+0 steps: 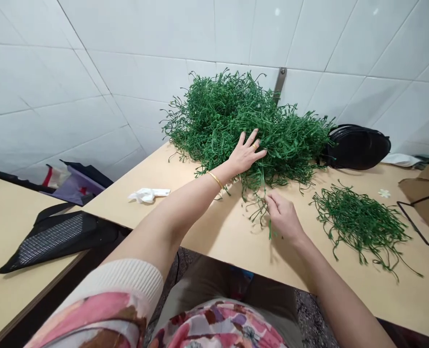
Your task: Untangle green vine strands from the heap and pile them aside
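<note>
A large tangled heap of green artificial stems (229,111) lies on the wooden table against the tiled wall. My left hand (246,153), with a ring and a gold bracelet, rests with spread fingers on the front of the heap. Just in front of the heap, my right hand (282,212) is closed round a few green stems (259,205), which run up toward the heap and hang below the fingers. A smaller loose pile of green stems (359,220) lies to the right of my right hand.
A black pouch (357,146) sits right of the heap. Crumpled white tissue (147,195) lies at the left, with a black mesh bag (54,239) on the adjoining table. A cardboard box (426,193) and a small white flower shape (384,193) are at the right.
</note>
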Action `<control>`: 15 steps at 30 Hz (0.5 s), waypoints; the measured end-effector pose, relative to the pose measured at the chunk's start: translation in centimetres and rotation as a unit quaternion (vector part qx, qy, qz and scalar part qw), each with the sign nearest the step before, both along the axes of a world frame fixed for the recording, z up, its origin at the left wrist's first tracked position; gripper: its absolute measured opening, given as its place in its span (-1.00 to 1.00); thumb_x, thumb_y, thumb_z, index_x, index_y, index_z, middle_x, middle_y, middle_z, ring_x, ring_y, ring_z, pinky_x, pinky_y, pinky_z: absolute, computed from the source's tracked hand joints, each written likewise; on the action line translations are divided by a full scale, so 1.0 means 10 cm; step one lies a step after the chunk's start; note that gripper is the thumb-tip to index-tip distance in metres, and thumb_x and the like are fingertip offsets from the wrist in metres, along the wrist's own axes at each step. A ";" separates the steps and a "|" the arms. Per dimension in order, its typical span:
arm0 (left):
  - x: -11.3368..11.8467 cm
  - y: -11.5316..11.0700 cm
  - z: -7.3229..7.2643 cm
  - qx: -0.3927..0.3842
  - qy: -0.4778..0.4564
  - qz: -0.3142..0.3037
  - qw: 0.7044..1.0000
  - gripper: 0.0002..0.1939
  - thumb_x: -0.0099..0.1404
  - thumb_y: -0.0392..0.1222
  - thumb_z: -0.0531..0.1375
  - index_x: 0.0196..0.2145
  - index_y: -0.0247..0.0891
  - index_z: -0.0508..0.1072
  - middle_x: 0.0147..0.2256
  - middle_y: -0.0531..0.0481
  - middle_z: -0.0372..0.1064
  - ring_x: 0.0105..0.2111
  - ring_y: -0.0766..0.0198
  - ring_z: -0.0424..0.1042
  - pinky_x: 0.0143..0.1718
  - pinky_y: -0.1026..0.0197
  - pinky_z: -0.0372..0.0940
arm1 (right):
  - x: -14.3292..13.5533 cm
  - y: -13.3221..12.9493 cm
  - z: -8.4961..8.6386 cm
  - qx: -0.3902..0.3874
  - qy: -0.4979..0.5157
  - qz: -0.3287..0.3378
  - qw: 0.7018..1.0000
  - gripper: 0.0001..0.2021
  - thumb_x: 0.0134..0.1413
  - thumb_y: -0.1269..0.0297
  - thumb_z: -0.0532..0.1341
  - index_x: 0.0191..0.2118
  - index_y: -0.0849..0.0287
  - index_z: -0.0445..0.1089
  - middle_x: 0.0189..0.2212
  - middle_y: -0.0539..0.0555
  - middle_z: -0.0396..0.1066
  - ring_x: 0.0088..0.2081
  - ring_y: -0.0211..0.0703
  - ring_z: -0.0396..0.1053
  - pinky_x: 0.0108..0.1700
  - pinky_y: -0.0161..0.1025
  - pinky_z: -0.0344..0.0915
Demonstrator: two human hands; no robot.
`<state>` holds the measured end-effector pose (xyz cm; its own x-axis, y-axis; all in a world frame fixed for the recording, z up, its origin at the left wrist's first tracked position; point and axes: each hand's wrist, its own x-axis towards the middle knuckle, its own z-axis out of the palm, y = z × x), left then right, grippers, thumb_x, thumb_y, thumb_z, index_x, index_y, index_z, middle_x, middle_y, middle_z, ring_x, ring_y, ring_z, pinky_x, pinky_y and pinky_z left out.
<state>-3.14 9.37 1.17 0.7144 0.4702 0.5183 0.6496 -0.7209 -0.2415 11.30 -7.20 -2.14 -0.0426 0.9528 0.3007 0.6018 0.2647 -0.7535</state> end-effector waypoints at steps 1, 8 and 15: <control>-0.03 0.04 -0.02 -0.008 0.006 0.001 1.000 -0.47 0.17 -0.43 0.02 0.09 -0.12 0.27 0.19 -0.23 0.07 0.29 -0.11 -0.27 0.14 -0.41 -0.28 | 0.02 -0.14 0.01 -0.007 -0.021 -0.002 1.000 -0.74 0.14 0.16 -0.01 -0.52 0.13 0.17 -0.67 -0.09 0.10 -0.58 -0.30 0.08 -0.47 -0.32 0.01; -0.13 0.16 -0.02 -0.042 0.050 -0.013 0.998 -0.35 0.14 -0.40 0.05 0.17 0.02 0.16 0.15 -0.15 0.12 0.27 -0.12 -0.20 0.13 -0.41 -0.28 | 0.50 -0.60 -0.01 -0.040 -0.067 -0.066 0.995 -0.71 0.16 0.08 -0.02 -0.46 0.12 0.25 -0.67 -0.08 0.17 -0.61 -0.27 0.12 -0.51 -0.33 0.04; 0.05 -0.18 0.07 -0.066 0.012 0.031 0.997 -0.37 0.15 -0.41 0.05 0.16 -0.01 0.20 0.17 -0.18 0.09 0.24 -0.20 -0.13 0.12 -0.42 -0.30 | 0.48 -0.30 0.02 -0.075 0.006 -0.053 0.996 -0.70 0.03 0.07 0.11 -0.58 0.14 0.20 -0.67 -0.07 0.15 -0.58 -0.30 0.11 -0.51 -0.33 0.06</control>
<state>-2.60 7.59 1.90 0.6931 0.5764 0.4328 0.6890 -0.7063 -0.1628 16.07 -10.22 -1.95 0.0632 0.9861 0.1537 0.6109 0.0835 -0.7873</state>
